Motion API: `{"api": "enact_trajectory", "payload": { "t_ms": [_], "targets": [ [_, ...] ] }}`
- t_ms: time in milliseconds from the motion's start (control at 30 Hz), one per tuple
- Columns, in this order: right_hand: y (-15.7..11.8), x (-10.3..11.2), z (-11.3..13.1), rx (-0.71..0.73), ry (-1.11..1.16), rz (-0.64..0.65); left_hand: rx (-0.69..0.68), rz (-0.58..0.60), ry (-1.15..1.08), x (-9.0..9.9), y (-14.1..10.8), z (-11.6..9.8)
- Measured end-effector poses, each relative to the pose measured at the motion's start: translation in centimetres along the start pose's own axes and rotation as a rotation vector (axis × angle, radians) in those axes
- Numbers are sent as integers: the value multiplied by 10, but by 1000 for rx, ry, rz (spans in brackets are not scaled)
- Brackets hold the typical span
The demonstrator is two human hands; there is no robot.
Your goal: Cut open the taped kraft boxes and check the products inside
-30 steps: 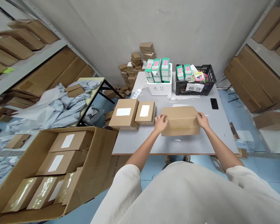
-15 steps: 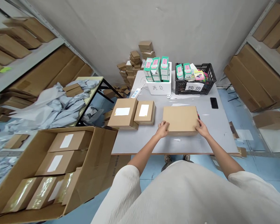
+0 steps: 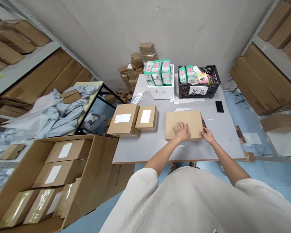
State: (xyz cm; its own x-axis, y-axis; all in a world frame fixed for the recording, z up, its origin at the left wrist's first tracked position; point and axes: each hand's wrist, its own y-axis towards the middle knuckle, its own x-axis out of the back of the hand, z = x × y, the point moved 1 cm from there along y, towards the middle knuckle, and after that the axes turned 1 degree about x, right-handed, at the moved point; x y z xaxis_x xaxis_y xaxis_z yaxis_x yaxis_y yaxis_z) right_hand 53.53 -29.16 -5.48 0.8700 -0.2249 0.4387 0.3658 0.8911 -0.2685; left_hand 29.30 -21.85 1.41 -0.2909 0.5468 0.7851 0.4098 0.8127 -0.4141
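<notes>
Where the left hand (image 3: 182, 132) is resting: fingers spread, it is lying on top of the brown box (image 3: 171, 123), which is sitting on the table (image 3: 145, 149).
Right hand (image 3: 208, 135): it is curling at the box's right side, near a red-and-black object (image 3: 203, 122); whether it is pinching anything, I cannot tell.
Labelled boxes (image 3: 123, 118): two are standing leftward.
Black crate (image 3: 216, 81): it is standing farther back.

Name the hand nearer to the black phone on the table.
Right. The right hand is at the box's near right corner, closer to the person than the phone. The left hand lies on the box top, farther left.
</notes>
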Motion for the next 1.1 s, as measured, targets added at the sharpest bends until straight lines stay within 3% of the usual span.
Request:
{"api": "enact_trajectory", "payload": {
  "t_ms": [133,267,433,633,833,967,1100],
  "targets": [
    [-3,-3,7,-16,44,13,216,-8,-18,2,5,15],
    [-10,-13,19,-32,63,-16,201,11,1,7,2,30],
    [-15,-20,44,148,53,-108,214,4,-57,25,-10,48],
    [-11,-35,76,339,108,16,172,-86,-173,50,-29,94],
    [-1,-48,91,211,57,75,123,-125,-192,59,-41,124],
    [2,-51,98,158,22,134,-79,-233,-86,78,-51,109],
    [1,-61,108,180,15,107,-398,-301,-31,95,-60,57]
  ]
}}
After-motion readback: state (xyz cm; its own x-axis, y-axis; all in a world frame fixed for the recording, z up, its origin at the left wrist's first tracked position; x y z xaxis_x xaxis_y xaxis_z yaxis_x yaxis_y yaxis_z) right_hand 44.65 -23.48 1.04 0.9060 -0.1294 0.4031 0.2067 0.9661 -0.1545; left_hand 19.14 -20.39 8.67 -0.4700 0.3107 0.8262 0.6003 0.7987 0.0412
